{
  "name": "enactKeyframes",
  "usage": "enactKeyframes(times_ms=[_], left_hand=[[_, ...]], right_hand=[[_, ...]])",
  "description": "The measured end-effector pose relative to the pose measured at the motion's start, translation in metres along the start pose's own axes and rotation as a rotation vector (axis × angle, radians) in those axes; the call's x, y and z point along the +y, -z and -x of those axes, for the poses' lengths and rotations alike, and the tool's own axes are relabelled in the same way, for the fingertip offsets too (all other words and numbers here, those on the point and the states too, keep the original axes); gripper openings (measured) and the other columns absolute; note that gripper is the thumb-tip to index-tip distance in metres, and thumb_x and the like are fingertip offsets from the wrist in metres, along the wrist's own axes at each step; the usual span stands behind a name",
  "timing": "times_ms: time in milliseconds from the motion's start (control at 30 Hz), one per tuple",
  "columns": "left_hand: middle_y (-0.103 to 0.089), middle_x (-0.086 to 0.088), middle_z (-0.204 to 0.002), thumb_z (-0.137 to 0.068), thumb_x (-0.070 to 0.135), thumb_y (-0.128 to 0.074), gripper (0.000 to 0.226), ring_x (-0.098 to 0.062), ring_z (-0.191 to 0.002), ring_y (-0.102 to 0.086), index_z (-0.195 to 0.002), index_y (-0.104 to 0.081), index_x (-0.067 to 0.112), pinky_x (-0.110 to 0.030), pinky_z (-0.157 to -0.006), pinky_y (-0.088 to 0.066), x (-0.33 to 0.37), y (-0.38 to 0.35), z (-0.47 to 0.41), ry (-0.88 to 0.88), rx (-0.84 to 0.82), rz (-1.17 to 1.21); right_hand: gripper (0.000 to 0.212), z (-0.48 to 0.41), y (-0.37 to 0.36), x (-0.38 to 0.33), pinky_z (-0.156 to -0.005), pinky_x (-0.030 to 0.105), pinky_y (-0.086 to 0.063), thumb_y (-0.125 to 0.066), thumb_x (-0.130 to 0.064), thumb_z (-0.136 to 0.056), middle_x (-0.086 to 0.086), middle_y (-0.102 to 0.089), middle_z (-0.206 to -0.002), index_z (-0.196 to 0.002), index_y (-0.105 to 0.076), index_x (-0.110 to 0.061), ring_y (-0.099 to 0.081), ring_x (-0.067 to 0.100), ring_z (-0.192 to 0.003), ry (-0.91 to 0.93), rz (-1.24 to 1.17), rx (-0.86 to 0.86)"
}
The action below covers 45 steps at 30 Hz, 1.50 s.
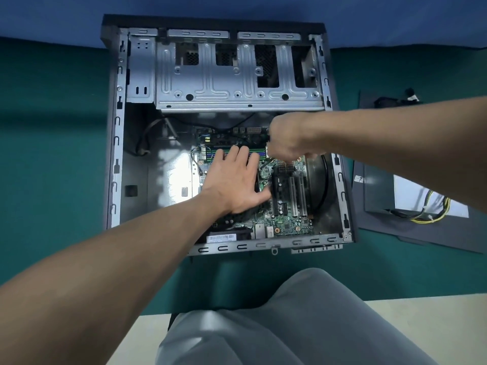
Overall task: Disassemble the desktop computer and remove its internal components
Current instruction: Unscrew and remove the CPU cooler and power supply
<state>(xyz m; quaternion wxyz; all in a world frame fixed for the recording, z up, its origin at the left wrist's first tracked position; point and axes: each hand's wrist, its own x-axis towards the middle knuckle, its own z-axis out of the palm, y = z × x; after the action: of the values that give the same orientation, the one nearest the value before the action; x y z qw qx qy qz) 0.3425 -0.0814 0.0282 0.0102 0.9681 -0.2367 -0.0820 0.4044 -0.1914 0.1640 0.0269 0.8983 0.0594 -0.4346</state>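
Observation:
The open desktop case (116, 154) lies on its side on the green table. Its green motherboard (290, 222) sits in the lower right of the case. My left hand (234, 183) rests flat on the board with straight, spread fingers that reach the memory slots (261, 155). My right hand (290, 138) is curled round a screwdriver (265, 164). The thin shaft slants down to the board just right of my left fingers. The tip is hard to make out. A black round fan (321, 185) stands at the case's right wall.
An empty metal drive cage (237, 83) fills the top of the case, with a loose black cable (142, 143) at its left. To the right lie a dark side panel (421, 230) and a removed unit with yellow-black wires (434, 209). My grey-trousered leg (290, 325) is below.

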Motion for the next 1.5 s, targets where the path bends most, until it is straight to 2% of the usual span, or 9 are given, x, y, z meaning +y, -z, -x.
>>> enactKeyframes(times_ms=[267, 500, 633, 867, 967, 1133, 1267, 1367, 1500], left_hand=[[-0.05, -0.012, -0.113, -0.074, 0.073, -0.019, 0.082, -0.027, -0.101, -0.042, -0.117, -0.047, 0.01, -0.048, -0.086, -0.034, 0.0, 0.001, -0.002, 0.005, -0.042, 0.002], [-0.046, -0.01, -0.104, -0.076, 0.073, -0.018, 0.072, -0.022, -0.088, -0.03, -0.108, -0.042, 0.012, -0.045, -0.079, -0.032, 0.0, 0.002, 0.001, 0.008, -0.007, 0.02], [-0.046, -0.01, -0.105, -0.076, 0.073, -0.018, 0.073, -0.025, -0.094, -0.039, -0.109, -0.042, 0.013, -0.045, -0.08, -0.032, -0.001, 0.002, 0.001, 0.004, -0.01, 0.011], [-0.048, -0.011, -0.113, -0.076, 0.074, -0.02, 0.079, -0.028, -0.104, -0.042, -0.119, -0.044, 0.012, -0.048, -0.087, -0.033, 0.001, 0.001, -0.001, 0.008, -0.047, 0.015], [-0.05, -0.01, -0.121, -0.073, 0.075, -0.02, 0.089, -0.028, -0.113, -0.042, -0.129, -0.046, 0.012, -0.049, -0.095, -0.033, 0.001, 0.003, -0.003, 0.016, -0.074, 0.026], [-0.049, -0.012, -0.117, -0.074, 0.076, -0.017, 0.086, -0.028, -0.108, -0.041, -0.12, -0.051, 0.011, -0.048, -0.09, -0.033, -0.001, 0.003, -0.001, 0.001, -0.063, 0.0], [-0.048, -0.012, -0.11, -0.076, 0.074, -0.016, 0.078, -0.027, -0.099, -0.042, -0.114, -0.043, 0.012, -0.047, -0.083, -0.034, -0.001, 0.001, 0.0, 0.003, -0.019, 0.019], [-0.048, -0.012, -0.11, -0.076, 0.073, -0.017, 0.077, -0.028, -0.1, -0.042, -0.115, -0.043, 0.012, -0.047, -0.083, -0.033, -0.001, 0.0, 0.0, 0.004, -0.025, 0.013], [-0.049, -0.012, -0.111, -0.075, 0.073, -0.02, 0.077, -0.028, -0.102, -0.042, -0.114, -0.046, 0.012, -0.049, -0.086, -0.034, -0.001, -0.001, -0.002, 0.002, -0.037, 0.027]], right_hand=[[0.037, 0.015, -0.003, 0.002, -0.039, 0.024, -0.026, -0.047, -0.014, -0.092, 0.002, -0.038, -0.054, -0.058, -0.033, -0.014, -0.039, 0.017, -0.045, 0.445, 0.552, 0.281], [0.014, -0.002, 0.002, 0.01, -0.03, 0.015, -0.024, -0.046, -0.013, -0.096, 0.007, -0.056, -0.054, -0.088, -0.053, -0.003, -0.038, 0.008, -0.03, -0.252, -0.711, -0.074], [0.018, -0.008, -0.001, 0.012, -0.033, 0.014, -0.021, -0.042, -0.014, -0.101, 0.005, -0.047, -0.055, -0.087, -0.051, -0.006, -0.026, 0.007, -0.032, -0.348, -0.763, -0.214], [0.036, 0.02, -0.002, 0.001, -0.047, 0.028, -0.034, -0.045, -0.012, -0.093, 0.003, -0.039, -0.056, -0.058, -0.034, -0.012, -0.041, 0.018, -0.048, 0.402, 0.686, 0.21], [0.04, 0.023, -0.005, -0.006, -0.048, 0.031, -0.033, -0.044, -0.011, -0.093, 0.001, -0.031, -0.055, -0.058, -0.025, -0.013, -0.035, 0.02, -0.048, 0.626, 0.957, 0.263], [0.031, 0.013, 0.002, -0.009, -0.031, 0.016, -0.028, -0.054, -0.017, -0.087, 0.003, -0.047, -0.052, -0.058, -0.049, -0.01, -0.042, 0.013, -0.038, 0.224, -0.023, 0.243], [0.018, 0.003, 0.006, -0.001, -0.03, 0.017, -0.021, -0.04, -0.013, -0.1, 0.004, -0.051, -0.06, -0.093, -0.054, -0.005, -0.03, 0.006, -0.035, -0.256, -0.673, -0.119], [0.019, -0.004, 0.004, 0.0, -0.033, 0.017, -0.023, -0.042, -0.007, -0.097, 0.007, -0.054, -0.07, -0.089, -0.057, 0.0, -0.033, 0.01, -0.044, -0.173, -0.375, -0.049], [0.03, 0.017, 0.002, 0.001, -0.045, 0.026, -0.037, -0.05, -0.014, -0.092, 0.005, -0.046, -0.059, -0.062, -0.045, -0.012, -0.046, 0.018, -0.049, 0.349, 0.609, 0.203]])
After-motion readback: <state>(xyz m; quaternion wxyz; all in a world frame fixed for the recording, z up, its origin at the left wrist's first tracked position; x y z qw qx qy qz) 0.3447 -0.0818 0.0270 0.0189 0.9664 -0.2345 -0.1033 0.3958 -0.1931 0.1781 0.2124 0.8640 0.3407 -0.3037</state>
